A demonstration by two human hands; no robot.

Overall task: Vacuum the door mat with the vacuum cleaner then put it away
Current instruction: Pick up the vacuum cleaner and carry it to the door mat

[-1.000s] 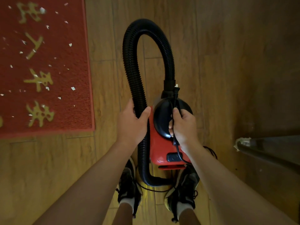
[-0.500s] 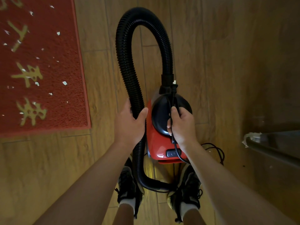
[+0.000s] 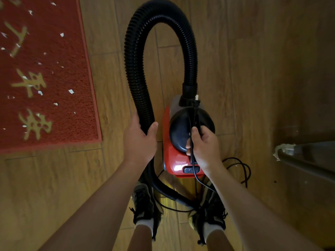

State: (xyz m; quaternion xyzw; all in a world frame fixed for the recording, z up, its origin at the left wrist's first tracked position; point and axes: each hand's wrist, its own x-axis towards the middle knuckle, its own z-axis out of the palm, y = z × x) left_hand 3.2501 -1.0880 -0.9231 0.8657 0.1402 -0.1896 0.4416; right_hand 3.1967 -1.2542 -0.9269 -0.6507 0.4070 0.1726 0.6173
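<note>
A small red vacuum cleaner [image 3: 172,160] with a black top hangs in front of me above the wooden floor. My right hand [image 3: 204,145] grips its black handle together with the power cord and plug [image 3: 196,105]. Its black ribbed hose [image 3: 159,11] loops up and over to the left. My left hand [image 3: 139,140] grips the hose on its left run. The red door mat [image 3: 59,113] lies at the upper left, with gold characters and several white paper scraps on it.
Loose black cord [image 3: 243,169] lies coiled on the floor to the right of the vacuum. My two feet in dark shoes [image 3: 145,203] stand below it. A dark furniture edge with torn tape [image 3: 284,149] juts in at the right.
The view has shifted so the mat slides left and the vacuum and hose rise in frame. More loose cord shows on the floor at the right. Both grips are unchanged.
</note>
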